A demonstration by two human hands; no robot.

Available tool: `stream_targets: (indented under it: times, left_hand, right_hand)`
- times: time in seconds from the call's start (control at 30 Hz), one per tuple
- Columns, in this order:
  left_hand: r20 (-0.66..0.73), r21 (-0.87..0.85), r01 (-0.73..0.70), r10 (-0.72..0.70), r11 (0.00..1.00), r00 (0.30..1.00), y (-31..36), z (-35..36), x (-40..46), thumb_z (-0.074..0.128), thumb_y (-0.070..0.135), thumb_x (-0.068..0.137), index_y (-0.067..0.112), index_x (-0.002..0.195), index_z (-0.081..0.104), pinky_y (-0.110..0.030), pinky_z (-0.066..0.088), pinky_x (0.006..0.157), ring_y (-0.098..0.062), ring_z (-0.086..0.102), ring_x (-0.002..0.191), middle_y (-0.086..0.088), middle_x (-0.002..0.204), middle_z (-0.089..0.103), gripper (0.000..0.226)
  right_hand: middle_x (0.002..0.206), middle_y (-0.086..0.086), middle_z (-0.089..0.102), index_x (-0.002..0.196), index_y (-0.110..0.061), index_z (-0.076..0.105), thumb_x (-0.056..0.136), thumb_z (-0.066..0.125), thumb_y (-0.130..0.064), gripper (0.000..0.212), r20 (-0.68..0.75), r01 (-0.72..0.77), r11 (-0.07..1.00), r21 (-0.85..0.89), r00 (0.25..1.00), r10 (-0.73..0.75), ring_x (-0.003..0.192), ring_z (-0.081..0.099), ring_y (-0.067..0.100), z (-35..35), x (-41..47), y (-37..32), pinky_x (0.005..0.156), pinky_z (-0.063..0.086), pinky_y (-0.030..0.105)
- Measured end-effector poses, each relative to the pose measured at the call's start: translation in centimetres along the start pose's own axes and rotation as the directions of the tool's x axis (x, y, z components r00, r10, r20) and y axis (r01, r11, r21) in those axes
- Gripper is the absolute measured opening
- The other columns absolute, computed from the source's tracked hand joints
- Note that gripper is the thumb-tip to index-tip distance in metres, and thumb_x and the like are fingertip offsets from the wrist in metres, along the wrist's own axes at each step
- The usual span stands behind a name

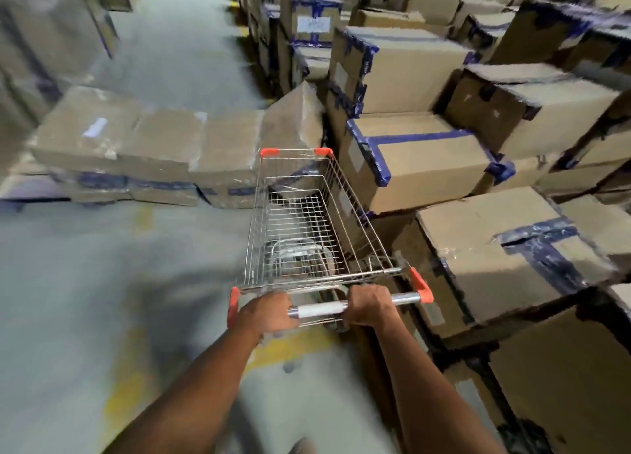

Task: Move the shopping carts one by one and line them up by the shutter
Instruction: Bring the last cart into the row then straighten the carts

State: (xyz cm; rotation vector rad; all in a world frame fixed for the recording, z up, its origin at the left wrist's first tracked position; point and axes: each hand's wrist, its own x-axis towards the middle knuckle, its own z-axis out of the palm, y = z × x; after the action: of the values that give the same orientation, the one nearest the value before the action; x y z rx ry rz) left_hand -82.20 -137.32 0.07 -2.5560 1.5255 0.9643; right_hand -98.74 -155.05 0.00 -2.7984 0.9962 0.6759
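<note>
The cart (300, 221) handle is gripped by both hands, left (268, 312) and right (367, 305). The cart is held just left of the stacked boxes (409, 160); its nose could be snagged there if steered wide.

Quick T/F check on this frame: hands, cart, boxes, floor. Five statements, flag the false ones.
1. Both hands grip the cart handle. True: left hand and right hand curl round the handle.
2. The cart is full of boxes. False: its basket holds nothing.
3. Cardboard boxes stand stacked to the cart's right. True.
4. The cart's corner caps are blue. False: the caps are orange-red.
5. Yellow markings show on the floor. True.
</note>
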Motion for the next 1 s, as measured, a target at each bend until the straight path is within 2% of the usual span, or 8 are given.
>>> stream_targets:
  times: [0.07, 0.17, 0.3, 0.43, 0.57, 0.7, 0.87, 1.0]
  left_hand:
    - [-0.038, -0.013, 0.042, -0.042, 0.999, 0.998, 0.3, 0.3, -0.7, 0.056, 0.056, 0.086, 0.025, 0.113, 0.071, -0.045, 0.044, 0.102, -0.021, 0.069, 0.101, 0.004, 0.105, 0.073, 0.044]
    - [-0.07, 0.071, 0.083, -0.078, 0.994, 0.995, 0.9, 0.5, -2.4, 0.061, 0.048, 0.089, 0.028, 0.121, 0.069, -0.041, 0.044, 0.096, -0.02, 0.067, 0.109, 0.005, 0.115, 0.072, 0.038]
    - [-0.067, 0.138, 0.128, -0.12, 0.982, 0.991, 1.3, 1.7, -5.3, 0.061, 0.049, 0.086, 0.029, 0.122, 0.07, -0.041, 0.048, 0.098, -0.022, 0.068, 0.11, 0.003, 0.116, 0.072, 0.043]
    - [-0.059, 0.097, 0.189, -0.184, 0.977, 0.981, 1.6, 5.1, -8.8, 0.058, 0.058, 0.079, 0.025, 0.105, 0.075, -0.036, 0.051, 0.088, -0.025, 0.072, 0.099, 0.0, 0.102, 0.076, 0.045]
    - [-0.138, 0.107, 0.27, -0.255, 0.957, 0.957, 2.1, 10.8, -12.1, 0.043, 0.074, 0.068, 0.033, 0.083, 0.069, -0.058, 0.049, 0.094, -0.023, 0.072, 0.087, 0.01, 0.088, 0.075, 0.05]
    - [-0.112, 0.012, 0.257, -0.254, 0.966, 0.961, 4.6, 15.0, -16.2, 0.043, 0.047, 0.071, 0.017, 0.083, 0.07, -0.034, 0.056, 0.077, -0.024, 0.071, 0.08, 0.0, 0.083, 0.073, 0.042]
    - [-0.137, -0.033, 0.3, -0.301, 0.953, 0.944, 6.3, 19.6, -21.3, 0.048, 0.049, 0.075, 0.017, 0.096, 0.071, -0.034, 0.054, 0.073, -0.028, 0.068, 0.082, -0.005, 0.093, 0.069, 0.044]
    - [-0.163, -0.073, 0.337, -0.345, 0.939, 0.924, 7.7, 22.7, -25.4, 0.059, 0.054, 0.084, 0.018, 0.098, 0.071, -0.033, 0.05, 0.068, -0.024, 0.067, 0.083, -0.004, 0.095, 0.069, 0.04]
  right_hand:
    - [0.101, 0.003, 0.078, 0.095, -0.018, 0.074, 0.078, 0.067, -0.043, 0.031, -0.012, 0.022, 1.0, -0.002, 1.0, -0.022, 0.098, 0.074, 0.024, 0.4, 0.0, -0.1, 0.087, 0.058, 0.035]
    - [0.1, 0.004, 0.077, 0.093, -0.016, 0.074, 0.077, 0.06, -0.044, 0.035, -0.036, 0.079, 0.997, -0.003, 0.996, -0.08, 0.097, 0.074, 0.026, 1.2, -0.8, -0.6, 0.086, 0.059, 0.036]
    - [0.089, 0.002, 0.078, 0.081, -0.015, 0.071, 0.071, 0.054, -0.045, 0.036, -0.011, 0.125, 0.99, 0.057, 0.992, -0.125, 0.092, 0.075, 0.025, 2.8, -2.9, -1.8, 0.086, 0.059, 0.035]
    - [0.088, 0.002, 0.078, 0.077, -0.015, 0.069, 0.073, 0.054, -0.049, 0.038, -0.016, 0.183, 0.983, 0.024, 0.983, -0.183, 0.091, 0.075, 0.026, 4.7, -6.4, -2.4, 0.085, 0.059, 0.034]
    - [0.085, 0.001, 0.078, 0.081, -0.016, 0.075, 0.07, 0.055, -0.053, 0.043, -0.032, 0.239, 0.971, -0.021, 0.97, -0.239, 0.087, 0.075, 0.024, 7.1, -10.6, -2.4, 0.084, 0.06, 0.034]
    - [0.09, 0.001, 0.077, 0.088, -0.017, 0.075, 0.07, 0.06, -0.052, 0.042, -0.036, 0.291, 0.955, -0.066, 0.955, -0.293, 0.088, 0.074, 0.026, 8.9, -14.8, -2.3, 0.084, 0.059, 0.035]
    - [0.095, 0.003, 0.077, 0.093, -0.016, 0.074, 0.075, 0.056, -0.057, 0.048, -0.017, 0.373, 0.921, -0.117, 0.926, -0.377, 0.092, 0.074, 0.028, 10.7, -19.6, -2.6, 0.085, 0.058, 0.035]
    - [0.106, 0.004, 0.076, 0.099, -0.018, 0.068, 0.085, 0.052, -0.052, 0.04, 0.016, 0.461, 0.869, -0.18, 0.885, -0.466, 0.098, 0.072, 0.028, 12.2, -22.4, -3.1, 0.088, 0.057, 0.036]
